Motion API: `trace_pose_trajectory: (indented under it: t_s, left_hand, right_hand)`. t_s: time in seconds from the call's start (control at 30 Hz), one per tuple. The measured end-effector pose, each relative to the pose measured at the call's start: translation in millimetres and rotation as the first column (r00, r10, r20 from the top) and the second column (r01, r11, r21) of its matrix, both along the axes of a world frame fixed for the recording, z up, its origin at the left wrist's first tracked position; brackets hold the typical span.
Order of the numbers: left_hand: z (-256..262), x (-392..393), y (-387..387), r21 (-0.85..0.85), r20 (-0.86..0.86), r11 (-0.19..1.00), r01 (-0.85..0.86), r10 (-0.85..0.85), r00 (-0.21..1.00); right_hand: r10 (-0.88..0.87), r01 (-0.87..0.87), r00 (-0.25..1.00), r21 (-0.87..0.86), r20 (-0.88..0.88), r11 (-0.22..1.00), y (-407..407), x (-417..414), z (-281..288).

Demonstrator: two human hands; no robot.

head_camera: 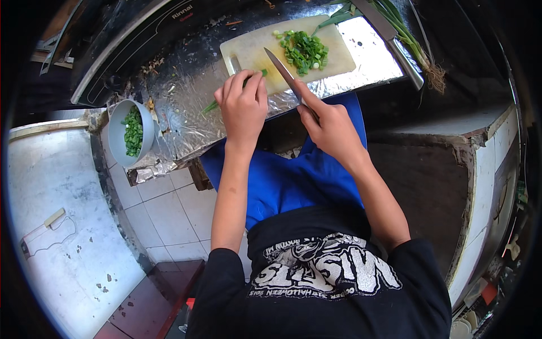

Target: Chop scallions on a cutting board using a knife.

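My left hand (244, 101) grips green onion stalks (210, 106) at the near left part of a pale cutting board (338, 53). Their cut end pokes out past the fingertips, and the fingers hide the middle. In my right hand (328, 120) is a kitchen knife (281, 67), its blade slanting up and left over the board with the tip in the air or on the board; I cannot tell which. Chopped green onion (305, 51) lies heaped to the right of the blade. A light-blue bowl (148, 127) at the counter's left end holds more chopped green onion (134, 132).
Whole green onions (413, 40) with roots lie at the right, beside a larger knife (391, 36) whose handle overhangs the foil-covered counter's (190, 123) front edge. A black Rinnai stove (148, 38) stands at the back left. Scraps (154, 65) litter the counter near it.
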State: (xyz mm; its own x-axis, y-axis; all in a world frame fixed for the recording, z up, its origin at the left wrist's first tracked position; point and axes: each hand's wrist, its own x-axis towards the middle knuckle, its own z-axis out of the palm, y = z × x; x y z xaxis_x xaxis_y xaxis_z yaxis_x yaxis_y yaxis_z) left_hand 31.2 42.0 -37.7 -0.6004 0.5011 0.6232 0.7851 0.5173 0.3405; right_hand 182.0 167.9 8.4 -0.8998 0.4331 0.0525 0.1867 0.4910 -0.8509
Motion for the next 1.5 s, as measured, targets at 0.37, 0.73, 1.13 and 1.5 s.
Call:
trace_pose_trajectory:
  t_s: [0.37, 0.73, 1.13, 1.5]
  left_hand:
    - [-3, 6, -7, -0.061, -0.048, 0.997, 0.051, -0.054, 0.997]
    - [-1, 6, -6, -0.084, -0.024, 0.996, 0.014, -0.016, 1.000]
    - [-2, 9, -11, -0.040, 0.015, 0.999, 0.031, -0.030, 0.999]
    - [2, 10, -13, 0.027, 0.114, 0.992, 0.123, -0.125, 0.986]
  right_hand:
    - [0.090, -0.098, 0.995, 0.265, 0.043, 0.959, -16, -1, -13]
    - [0.110, -0.134, 0.989, 0.289, 0.097, 0.948, -12, 5, -10]
    - [0.105, -0.117, 0.993, 0.295, 0.054, 0.948, -6, -13, -16]
    - [0.082, -0.087, 0.996, 0.250, 0.029, 0.964, -3, -9, -3]
